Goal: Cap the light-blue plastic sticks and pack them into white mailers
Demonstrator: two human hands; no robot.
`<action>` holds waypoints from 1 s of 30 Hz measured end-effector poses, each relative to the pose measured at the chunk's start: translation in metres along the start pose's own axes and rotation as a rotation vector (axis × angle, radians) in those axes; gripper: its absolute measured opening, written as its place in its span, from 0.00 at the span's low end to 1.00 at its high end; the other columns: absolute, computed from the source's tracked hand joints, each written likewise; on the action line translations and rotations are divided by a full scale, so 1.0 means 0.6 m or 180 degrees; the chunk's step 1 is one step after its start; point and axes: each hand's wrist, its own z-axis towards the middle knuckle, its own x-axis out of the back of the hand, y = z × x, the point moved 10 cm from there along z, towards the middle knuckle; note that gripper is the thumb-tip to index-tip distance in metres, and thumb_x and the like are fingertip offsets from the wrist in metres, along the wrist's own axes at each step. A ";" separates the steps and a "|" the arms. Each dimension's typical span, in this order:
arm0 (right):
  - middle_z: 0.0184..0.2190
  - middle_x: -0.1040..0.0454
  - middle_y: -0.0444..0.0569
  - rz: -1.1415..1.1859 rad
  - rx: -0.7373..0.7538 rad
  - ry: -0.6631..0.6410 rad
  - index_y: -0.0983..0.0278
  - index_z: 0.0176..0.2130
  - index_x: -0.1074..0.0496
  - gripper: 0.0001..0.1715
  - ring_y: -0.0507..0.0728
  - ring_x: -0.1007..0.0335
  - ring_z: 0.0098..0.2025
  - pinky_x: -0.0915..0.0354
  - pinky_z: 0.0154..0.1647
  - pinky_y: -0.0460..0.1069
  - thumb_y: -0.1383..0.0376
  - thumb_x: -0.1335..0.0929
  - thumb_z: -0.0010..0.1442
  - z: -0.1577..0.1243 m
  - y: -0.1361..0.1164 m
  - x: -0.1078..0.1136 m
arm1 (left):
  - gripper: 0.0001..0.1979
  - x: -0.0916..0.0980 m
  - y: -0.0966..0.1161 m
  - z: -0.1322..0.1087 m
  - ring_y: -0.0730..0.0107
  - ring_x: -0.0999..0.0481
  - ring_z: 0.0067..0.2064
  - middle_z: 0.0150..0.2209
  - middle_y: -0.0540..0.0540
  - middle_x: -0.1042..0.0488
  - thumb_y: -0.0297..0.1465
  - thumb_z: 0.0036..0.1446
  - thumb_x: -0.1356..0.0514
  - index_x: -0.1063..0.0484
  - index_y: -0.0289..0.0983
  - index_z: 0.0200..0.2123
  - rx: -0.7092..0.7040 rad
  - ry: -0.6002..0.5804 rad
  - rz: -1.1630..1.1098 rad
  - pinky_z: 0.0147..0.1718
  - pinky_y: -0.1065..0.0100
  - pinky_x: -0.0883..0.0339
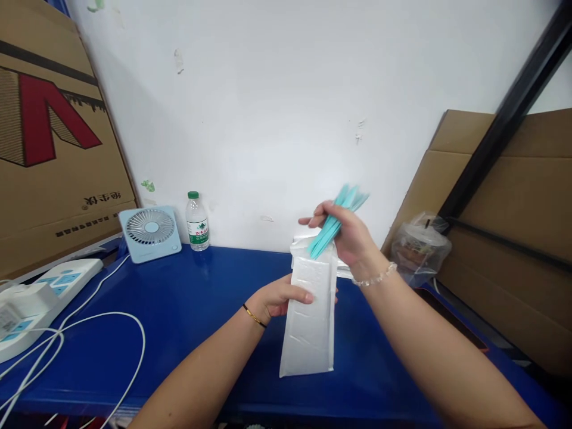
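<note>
- My left hand grips a white envelope above the blue table.
- My right hand clasps turquoise strips, their lower ends over the envelope's top.
- These partly hide white packets behind.
- Left: white cables, then a power strip, fan and bottle.
- Beyond: the white wall, cardboard at either side.

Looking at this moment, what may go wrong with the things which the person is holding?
The teal strips spread out above the right hand, so some might slip loose. Their lower ends overlap the upper part of the white envelope, so they could catch or bend on its edge. The left hand grips the envelope around its middle, so it may tilt if pushed from above.
</note>
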 end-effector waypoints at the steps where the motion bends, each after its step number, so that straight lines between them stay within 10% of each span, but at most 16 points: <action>1: 0.26 0.24 0.46 -0.0049 -0.0254 -0.0088 0.62 0.28 0.28 0.13 0.59 0.27 0.42 0.34 0.46 0.54 0.55 0.31 0.53 -0.006 0.023 -0.004 | 0.28 -0.008 -0.001 0.000 0.52 0.28 0.48 0.48 0.34 0.27 0.27 0.43 0.34 0.31 0.31 0.51 0.0016 -0.0056 0.0015 0.48 0.56 0.37; 5: 0.41 0.24 0.51 -0.0517 -0.0959 -0.0435 0.64 0.32 0.25 0.13 0.58 0.29 0.43 0.34 0.43 0.52 0.57 0.29 0.51 -0.034 0.086 -0.012 | 0.25 -0.014 -0.004 0.002 0.51 0.26 0.47 0.46 0.33 0.26 0.29 0.45 0.37 0.29 0.28 0.49 -0.0018 0.0009 -0.0129 0.49 0.55 0.37; 10: 0.30 0.25 0.48 -0.0876 -0.1357 -0.0573 0.64 0.36 0.25 0.17 0.55 0.30 0.33 0.34 0.35 0.51 0.56 0.27 0.48 -0.054 0.121 0.006 | 0.24 0.002 -0.019 0.008 0.53 0.24 0.44 0.42 0.33 0.24 0.31 0.45 0.38 0.29 0.26 0.47 0.0030 -0.0048 -0.0489 0.46 0.59 0.36; 20: 0.30 0.24 0.48 -0.0775 -0.1565 -0.0346 0.62 0.37 0.24 0.27 0.56 0.29 0.32 0.36 0.34 0.50 0.43 0.35 0.54 -0.041 0.138 0.047 | 0.25 0.026 -0.035 0.008 0.53 0.24 0.44 0.41 0.34 0.23 0.31 0.46 0.38 0.30 0.26 0.48 0.0139 0.0154 -0.0596 0.43 0.61 0.35; 30: 0.34 0.25 0.47 -0.1585 -0.0915 -0.0432 0.63 0.38 0.24 0.18 0.52 0.33 0.31 0.38 0.31 0.47 0.52 0.33 0.56 -0.034 0.088 0.053 | 0.25 0.029 -0.035 0.008 0.53 0.25 0.45 0.41 0.35 0.23 0.31 0.47 0.37 0.31 0.27 0.49 0.0091 0.0176 -0.0568 0.44 0.61 0.35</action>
